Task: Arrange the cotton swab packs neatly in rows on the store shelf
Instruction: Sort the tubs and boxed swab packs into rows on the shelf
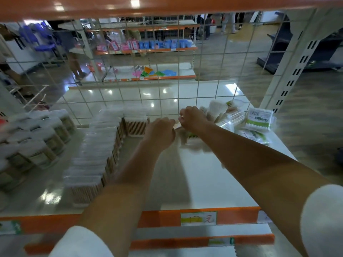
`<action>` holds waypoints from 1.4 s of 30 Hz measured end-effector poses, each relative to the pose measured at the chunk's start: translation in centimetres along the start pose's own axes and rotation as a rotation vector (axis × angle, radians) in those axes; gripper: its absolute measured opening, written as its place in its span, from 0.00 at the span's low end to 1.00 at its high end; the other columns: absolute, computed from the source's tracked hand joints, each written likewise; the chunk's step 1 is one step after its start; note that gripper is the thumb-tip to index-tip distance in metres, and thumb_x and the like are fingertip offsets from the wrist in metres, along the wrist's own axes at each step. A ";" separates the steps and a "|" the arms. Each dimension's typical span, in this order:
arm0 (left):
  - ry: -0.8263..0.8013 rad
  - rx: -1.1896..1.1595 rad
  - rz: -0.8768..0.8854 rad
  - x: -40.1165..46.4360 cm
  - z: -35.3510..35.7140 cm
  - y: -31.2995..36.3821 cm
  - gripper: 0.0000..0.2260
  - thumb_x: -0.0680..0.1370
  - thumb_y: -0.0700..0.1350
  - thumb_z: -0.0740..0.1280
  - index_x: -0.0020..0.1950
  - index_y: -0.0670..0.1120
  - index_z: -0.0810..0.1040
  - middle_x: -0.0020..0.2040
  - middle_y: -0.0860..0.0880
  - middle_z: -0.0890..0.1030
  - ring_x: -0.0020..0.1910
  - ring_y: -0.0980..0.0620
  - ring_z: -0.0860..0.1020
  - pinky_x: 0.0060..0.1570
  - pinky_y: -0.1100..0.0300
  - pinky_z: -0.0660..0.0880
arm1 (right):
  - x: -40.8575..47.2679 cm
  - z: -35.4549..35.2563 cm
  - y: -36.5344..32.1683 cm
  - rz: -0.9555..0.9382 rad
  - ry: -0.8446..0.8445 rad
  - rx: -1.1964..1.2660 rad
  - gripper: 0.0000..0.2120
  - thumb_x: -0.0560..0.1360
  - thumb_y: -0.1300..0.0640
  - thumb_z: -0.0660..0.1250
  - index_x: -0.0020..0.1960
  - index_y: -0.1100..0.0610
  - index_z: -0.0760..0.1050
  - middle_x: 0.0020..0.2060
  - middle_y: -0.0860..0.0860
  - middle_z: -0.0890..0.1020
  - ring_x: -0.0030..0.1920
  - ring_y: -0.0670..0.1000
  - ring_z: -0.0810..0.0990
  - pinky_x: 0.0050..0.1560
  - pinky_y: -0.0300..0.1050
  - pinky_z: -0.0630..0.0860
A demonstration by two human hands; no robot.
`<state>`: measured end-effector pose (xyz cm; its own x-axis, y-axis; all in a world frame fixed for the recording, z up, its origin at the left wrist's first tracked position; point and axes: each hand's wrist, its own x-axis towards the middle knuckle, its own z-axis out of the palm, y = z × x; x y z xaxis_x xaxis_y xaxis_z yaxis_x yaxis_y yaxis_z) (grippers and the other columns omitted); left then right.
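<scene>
Fingers of both hands curl around one blurred swab pack (pixel 177 125), held between them just above the shelf (pixel 204 182), toward its back.

Head view, items:
- Left hand (pixel 161 129): one, gripping the pack's left end.
- Right hand (pixel 193 118): one, gripping the right end; knuckles face the camera, so the fingertips cannot be seen.
- Boxed swab packs (pixel 96 151): one row running front to back along the shelf's left-centre, roughly ten, exact count blurred; one further box (pixel 137 125) stands at the back, beside the row's far end.
- Round swab jars (pixel 35 140): two rows at far left, about eight visible, count uncertain.
- Loose bagged packs (pixel 241 119): one untidy heap at the back right corner, at least five, overlapping; the right hand hides part of it.
- Wire grid (pixel 148 86): one, backing the shelf.
- Upright post (pixel 289 75): one, slotted, at right.
- Price tag (pixel 198 218): one on the orange front rail (pixel 111 221); two more labels partly cut off.
- White sleeves: two, at the frame's bottom.
</scene>
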<state>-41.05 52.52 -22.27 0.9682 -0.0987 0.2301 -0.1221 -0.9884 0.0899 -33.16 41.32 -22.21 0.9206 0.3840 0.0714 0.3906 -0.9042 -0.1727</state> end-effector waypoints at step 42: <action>0.095 -1.825 -0.318 -7.9 -2.9 0.7 0.10 0.75 0.34 0.62 0.55 0.39 0.76 0.46 0.43 0.82 0.45 0.47 0.81 0.41 0.55 0.80 | -14.9 -0.5 -4.2 0.120 0.512 1.540 0.15 0.70 0.72 0.67 0.48 0.54 0.69 0.42 0.51 0.75 0.38 0.47 0.79 0.39 0.43 0.77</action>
<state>-49.46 52.94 -21.18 0.9929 0.1125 0.0384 -0.0781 0.3736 0.9243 -48.52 39.31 -22.04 0.9710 -0.0545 0.2328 0.2391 0.2299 -0.9434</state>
